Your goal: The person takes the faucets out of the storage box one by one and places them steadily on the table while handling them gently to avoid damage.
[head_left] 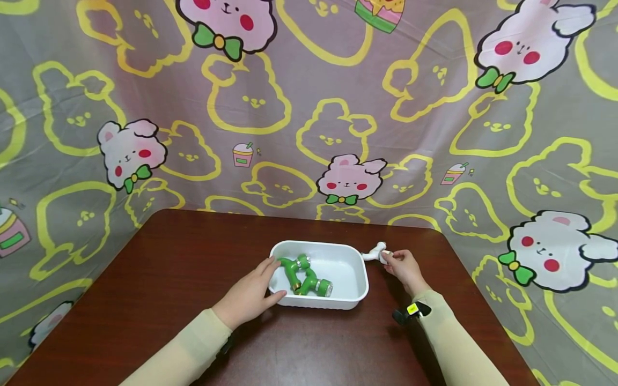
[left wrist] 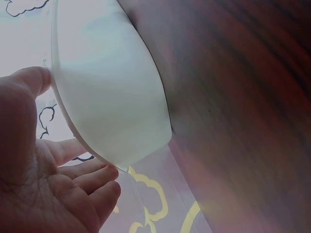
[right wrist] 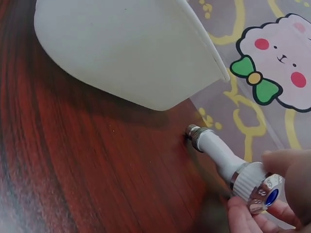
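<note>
A white tap (head_left: 375,253) with metal ends lies just off the basin's right end, and my right hand (head_left: 404,268) grips it by its knob. In the right wrist view, thumb and fingers pinch the ribbed collar of the tap (right wrist: 218,154), near a metal end with a blue centre. My left hand (head_left: 251,292) rests against the left end of the white plastic basin (head_left: 321,303), thumb and fingers spread along its rim. Inside the basin lie two green taps (head_left: 291,272) with silvery ends, crossing each other at the left.
The basin stands on a dark reddish-brown wooden table (head_left: 203,241). A patterned cloth (head_left: 299,118) with bunnies and yellow outlines hangs behind the table and along both sides. A black strap with a yellow tag (head_left: 412,309) sits on the right wrist.
</note>
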`<state>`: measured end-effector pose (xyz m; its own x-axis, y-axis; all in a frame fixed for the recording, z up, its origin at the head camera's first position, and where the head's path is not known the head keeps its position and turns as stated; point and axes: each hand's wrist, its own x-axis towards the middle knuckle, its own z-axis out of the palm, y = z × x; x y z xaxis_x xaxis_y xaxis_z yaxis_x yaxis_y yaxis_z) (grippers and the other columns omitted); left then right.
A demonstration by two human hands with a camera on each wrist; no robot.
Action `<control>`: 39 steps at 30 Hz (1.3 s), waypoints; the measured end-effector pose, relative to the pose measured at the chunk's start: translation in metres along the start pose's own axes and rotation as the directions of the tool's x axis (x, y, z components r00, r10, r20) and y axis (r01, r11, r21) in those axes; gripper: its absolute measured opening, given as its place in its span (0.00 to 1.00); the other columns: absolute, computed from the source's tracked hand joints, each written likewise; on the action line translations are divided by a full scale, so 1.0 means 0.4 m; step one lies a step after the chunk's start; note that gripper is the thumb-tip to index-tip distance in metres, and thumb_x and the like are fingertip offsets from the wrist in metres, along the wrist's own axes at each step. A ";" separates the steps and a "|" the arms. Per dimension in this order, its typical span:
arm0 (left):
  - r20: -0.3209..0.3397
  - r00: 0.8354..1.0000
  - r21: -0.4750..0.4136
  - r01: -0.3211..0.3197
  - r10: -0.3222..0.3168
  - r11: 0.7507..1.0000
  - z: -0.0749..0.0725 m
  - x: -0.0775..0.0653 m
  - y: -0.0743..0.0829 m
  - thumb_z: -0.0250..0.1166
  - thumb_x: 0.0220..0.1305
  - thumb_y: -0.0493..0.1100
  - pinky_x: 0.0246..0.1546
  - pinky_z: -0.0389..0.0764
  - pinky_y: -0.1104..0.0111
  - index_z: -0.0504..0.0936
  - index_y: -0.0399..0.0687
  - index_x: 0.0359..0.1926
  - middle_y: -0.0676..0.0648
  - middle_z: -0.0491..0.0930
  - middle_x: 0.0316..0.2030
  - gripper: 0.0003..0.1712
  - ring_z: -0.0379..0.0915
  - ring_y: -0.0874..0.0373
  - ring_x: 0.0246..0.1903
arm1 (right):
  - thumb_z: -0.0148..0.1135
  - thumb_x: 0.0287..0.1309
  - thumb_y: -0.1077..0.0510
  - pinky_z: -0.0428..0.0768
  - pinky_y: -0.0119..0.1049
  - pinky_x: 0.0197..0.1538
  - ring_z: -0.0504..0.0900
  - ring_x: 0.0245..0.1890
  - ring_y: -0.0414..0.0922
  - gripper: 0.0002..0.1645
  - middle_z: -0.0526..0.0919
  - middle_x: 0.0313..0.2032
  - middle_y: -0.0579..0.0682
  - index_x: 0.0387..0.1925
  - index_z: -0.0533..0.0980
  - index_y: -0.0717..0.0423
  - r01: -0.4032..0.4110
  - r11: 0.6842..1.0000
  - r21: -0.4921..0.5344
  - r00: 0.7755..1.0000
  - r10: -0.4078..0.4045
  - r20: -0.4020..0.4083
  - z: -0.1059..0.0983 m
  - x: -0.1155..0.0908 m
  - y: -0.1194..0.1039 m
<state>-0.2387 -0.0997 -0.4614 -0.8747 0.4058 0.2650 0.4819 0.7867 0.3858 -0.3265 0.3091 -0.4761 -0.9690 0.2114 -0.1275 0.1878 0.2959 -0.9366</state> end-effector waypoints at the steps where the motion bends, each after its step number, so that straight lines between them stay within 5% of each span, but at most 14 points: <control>1: 0.000 1.000 0.000 -0.001 0.001 1.000 0.000 0.000 0.000 0.69 0.69 0.56 0.65 0.76 0.50 0.68 0.35 0.73 0.30 0.65 0.72 0.42 0.70 0.38 0.69 | 0.65 0.70 0.54 0.83 0.24 0.37 0.82 0.32 0.37 0.28 0.73 0.44 0.58 0.55 0.63 0.71 0.011 0.999 -0.040 1.000 -0.011 -0.004 -0.002 -0.001 0.001; 7: -0.001 1.000 0.011 -0.001 0.001 1.000 0.000 0.002 -0.001 0.69 0.68 0.57 0.64 0.77 0.50 0.68 0.35 0.73 0.30 0.65 0.73 0.43 0.70 0.38 0.69 | 0.68 0.67 0.52 0.76 0.28 0.33 0.77 0.29 0.38 0.27 0.74 0.34 0.50 0.52 0.68 0.68 0.051 0.971 -0.234 0.998 -0.056 -0.017 -0.009 -0.005 0.009; 15: 0.004 1.000 0.017 0.002 -0.002 1.000 0.003 0.003 -0.003 0.69 0.69 0.57 0.64 0.77 0.50 0.68 0.36 0.73 0.31 0.65 0.73 0.43 0.70 0.38 0.69 | 0.69 0.64 0.50 0.74 0.32 0.34 0.79 0.32 0.44 0.26 0.79 0.35 0.54 0.49 0.72 0.67 0.065 0.931 -0.360 0.997 -0.078 -0.024 -0.017 -0.007 0.017; 39: 0.003 1.000 -0.003 0.011 -0.011 1.000 0.004 0.003 -0.001 0.70 0.68 0.55 0.65 0.76 0.49 0.68 0.36 0.73 0.31 0.65 0.73 0.42 0.69 0.38 0.69 | 0.70 0.62 0.52 0.74 0.33 0.34 0.80 0.32 0.46 0.24 0.81 0.37 0.58 0.47 0.72 0.67 0.085 0.907 -0.412 0.995 -0.097 -0.008 -0.018 -0.011 0.025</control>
<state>-0.2402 -0.0988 -0.4627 -0.8799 0.3989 0.2581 0.4727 0.7896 0.3913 -0.3192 0.3178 -0.4824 -0.9814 0.1893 -0.0331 0.1538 0.6702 -0.7261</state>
